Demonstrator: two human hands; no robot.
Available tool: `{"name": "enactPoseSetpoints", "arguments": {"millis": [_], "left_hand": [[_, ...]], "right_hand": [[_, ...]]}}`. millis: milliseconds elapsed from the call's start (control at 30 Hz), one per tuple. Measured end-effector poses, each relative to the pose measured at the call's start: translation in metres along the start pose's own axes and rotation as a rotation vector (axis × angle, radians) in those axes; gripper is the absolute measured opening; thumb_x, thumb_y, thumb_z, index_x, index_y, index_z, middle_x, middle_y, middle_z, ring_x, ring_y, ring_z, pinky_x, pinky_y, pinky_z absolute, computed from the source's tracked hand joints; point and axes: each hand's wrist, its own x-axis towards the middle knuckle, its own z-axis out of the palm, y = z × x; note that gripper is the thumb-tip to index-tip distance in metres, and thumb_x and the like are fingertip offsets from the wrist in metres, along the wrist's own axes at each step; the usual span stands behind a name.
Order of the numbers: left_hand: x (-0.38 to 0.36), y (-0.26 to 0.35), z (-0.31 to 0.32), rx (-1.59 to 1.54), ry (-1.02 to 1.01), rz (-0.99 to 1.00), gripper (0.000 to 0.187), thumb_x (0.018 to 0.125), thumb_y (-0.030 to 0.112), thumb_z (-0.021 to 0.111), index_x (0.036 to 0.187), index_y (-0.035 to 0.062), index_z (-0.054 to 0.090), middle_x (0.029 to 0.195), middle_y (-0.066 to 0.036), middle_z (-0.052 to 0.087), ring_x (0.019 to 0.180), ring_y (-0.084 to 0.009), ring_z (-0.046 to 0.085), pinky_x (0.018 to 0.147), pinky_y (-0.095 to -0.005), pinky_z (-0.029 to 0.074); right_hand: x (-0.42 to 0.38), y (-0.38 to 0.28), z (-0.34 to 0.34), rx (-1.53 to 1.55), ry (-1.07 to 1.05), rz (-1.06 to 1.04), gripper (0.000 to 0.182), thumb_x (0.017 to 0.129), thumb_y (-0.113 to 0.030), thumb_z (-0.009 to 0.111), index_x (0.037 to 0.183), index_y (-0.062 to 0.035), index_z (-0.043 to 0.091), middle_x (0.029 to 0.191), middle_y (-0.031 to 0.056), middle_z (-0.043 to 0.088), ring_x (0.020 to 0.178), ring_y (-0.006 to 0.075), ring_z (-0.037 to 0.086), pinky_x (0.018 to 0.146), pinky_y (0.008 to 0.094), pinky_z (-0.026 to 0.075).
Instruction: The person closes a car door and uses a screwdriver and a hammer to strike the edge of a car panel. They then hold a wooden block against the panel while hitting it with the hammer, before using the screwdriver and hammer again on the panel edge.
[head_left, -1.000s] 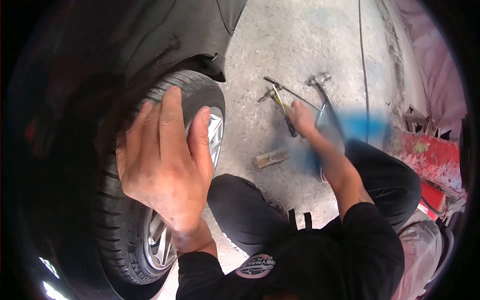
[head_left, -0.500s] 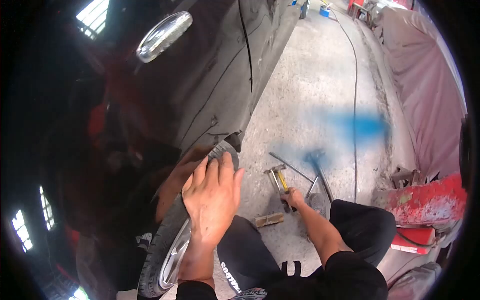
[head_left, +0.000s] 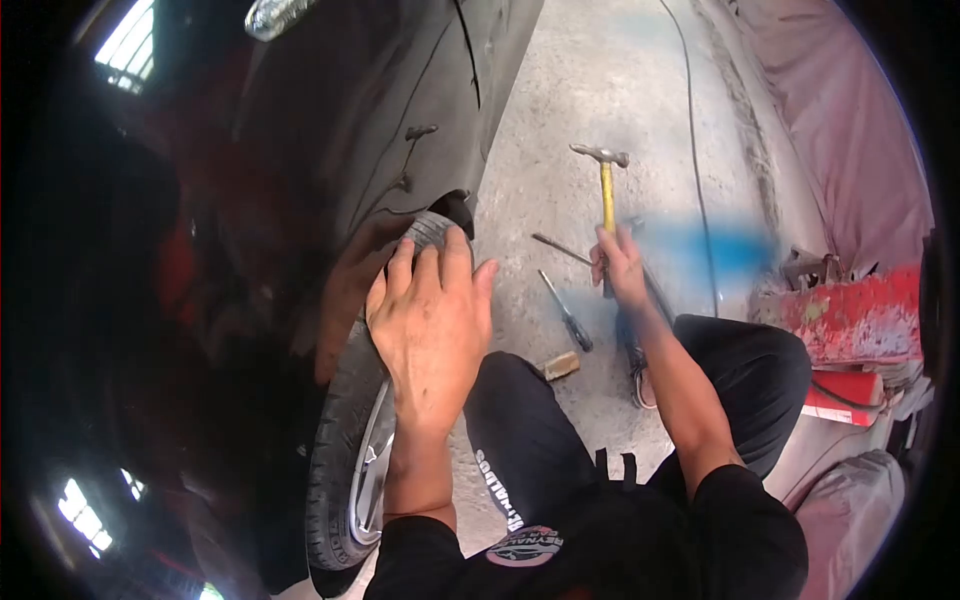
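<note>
My left hand (head_left: 430, 315) lies with spread fingers on top of the tire (head_left: 335, 460), beneath the dark car's fender (head_left: 410, 170). It holds nothing. To the right, my right hand (head_left: 620, 265) is wrapped round the handle of a hammer (head_left: 607, 190), which has a yellow shaft and a metal head pointing away from me. The hammer is raised off the floor. Below it, a dark-handled tool (head_left: 566, 312) and a small worn block (head_left: 559, 366) lie on the concrete.
A metal bar (head_left: 562, 248) lies on the concrete floor (head_left: 560, 120), partly behind my right hand. A cable (head_left: 697, 150) runs along the floor. At the right are a scuffed red part (head_left: 865, 320), a red box (head_left: 845, 392) and a pinkish cover (head_left: 850, 130).
My right hand has picked the yellow hammer up from the floor and moved it up and forward. The dark-handled tool stays on the floor. My left hand remains on the tire.
</note>
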Motion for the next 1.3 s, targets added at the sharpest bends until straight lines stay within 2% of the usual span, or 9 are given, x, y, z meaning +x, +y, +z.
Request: {"name": "enactPoseSetpoints", "arguments": {"millis": [300,500,667,733,767,867,1000,1233,1300], "left_hand": [[0.002,0.005,0.002,0.074,-0.008,-0.025,0.042,0.094,0.037,0.074,0.123,0.0069,0.071,0.102,-0.008,0.074,0.116,-0.0280,0.066,0.100,-0.0418,0.049],[0.007,0.013,-0.012,0.031,-0.078,-0.058,0.035,0.093,0.024,0.076,0.120,0.0020,0.071,0.111,-0.014,0.075,0.116,-0.0344,0.068,0.106,-0.0505,0.048],[0.013,0.011,-0.030,-0.056,-0.233,-0.090,0.037,0.092,0.015,0.075,0.124,-0.0012,0.069,0.118,-0.021,0.072,0.114,-0.0389,0.068,0.102,-0.0522,0.050],[0.009,0.006,-0.018,0.100,-0.277,-0.347,0.038,0.091,0.016,0.076,0.124,0.0001,0.069,0.120,-0.022,0.071,0.112,-0.0396,0.068,0.100,-0.0520,0.050],[0.008,0.006,-0.008,0.322,-0.280,-0.177,0.042,0.090,0.022,0.077,0.125,0.0025,0.069,0.122,-0.019,0.070,0.111,-0.0392,0.067,0.098,-0.0512,0.051],[0.013,0.008,0.005,0.514,-0.283,-0.103,0.045,0.089,0.030,0.077,0.127,0.0052,0.069,0.125,-0.017,0.069,0.113,-0.0379,0.066,0.096,-0.0495,0.052],[0.013,0.008,0.009,0.578,-0.270,-0.056,0.049,0.088,0.032,0.077,0.129,0.0062,0.068,0.125,-0.017,0.067,0.113,-0.0370,0.065,0.094,-0.0493,0.052],[0.011,0.011,0.008,0.572,-0.337,-0.117,0.049,0.089,0.031,0.076,0.130,0.0058,0.068,0.128,-0.017,0.066,0.114,-0.0371,0.064,0.094,-0.0492,0.052],[0.012,0.010,0.007,0.568,-0.292,-0.064,0.049,0.089,0.031,0.076,0.130,0.0057,0.067,0.129,-0.017,0.066,0.115,-0.0372,0.064,0.094,-0.0491,0.051]], "right_hand": [[0.000,-0.056,0.032,0.194,-0.046,0.011,0.032,0.106,-0.032,0.062,0.123,-0.0050,0.057,0.069,0.0036,0.056,0.044,0.0123,0.050,0.039,0.0277,0.039],[0.044,-0.098,0.089,0.539,0.000,-0.174,0.035,0.105,-0.021,0.059,0.133,-0.0012,0.053,0.069,0.0033,0.056,0.046,0.0117,0.052,0.039,0.0290,0.040],[0.117,-0.147,0.095,0.399,-0.051,-0.155,0.040,0.105,-0.021,0.058,0.139,-0.0020,0.049,0.071,0.0038,0.059,0.048,0.0128,0.055,0.042,0.0323,0.044],[0.149,-0.149,0.104,0.436,0.066,-0.272,0.042,0.106,-0.021,0.058,0.142,-0.0018,0.047,0.071,0.0052,0.059,0.049,0.0143,0.056,0.044,0.0333,0.045],[0.158,-0.151,0.110,0.452,0.182,-0.405,0.044,0.106,-0.020,0.057,0.144,-0.0016,0.044,0.071,0.0067,0.059,0.051,0.0158,0.057,0.046,0.0343,0.046],[0.168,-0.168,0.133,0.582,0.307,-0.329,0.043,0.106,-0.019,0.056,0.143,-0.0018,0.042,0.069,0.0097,0.059,0.055,0.0183,0.061,0.050,0.0342,0.048],[0.175,-0.157,0.133,0.370,-0.089,-0.162,0.040,0.106,-0.021,0.056,0.140,-0.0058,0.042,0.081,0.0216,0.064,0.077,0.0360,0.069,0.075,0.0497,0.052],[0.173,-0.159,0.131,0.498,0.304,-0.350,0.041,0.105,-0.020,0.057,0.140,-0.0050,0.041,0.075,0.0200,0.061,0.070,0.0342,0.066,0.069,0.0494,0.050],[0.192,-0.139,0.146,0.357,0.260,-0.353,0.043,0.104,-0.020,0.057,0.140,-0.0047,0.039,0.074,0.0207,0.062,0.068,0.0358,0.066,0.067,0.0512,0.050]]}}
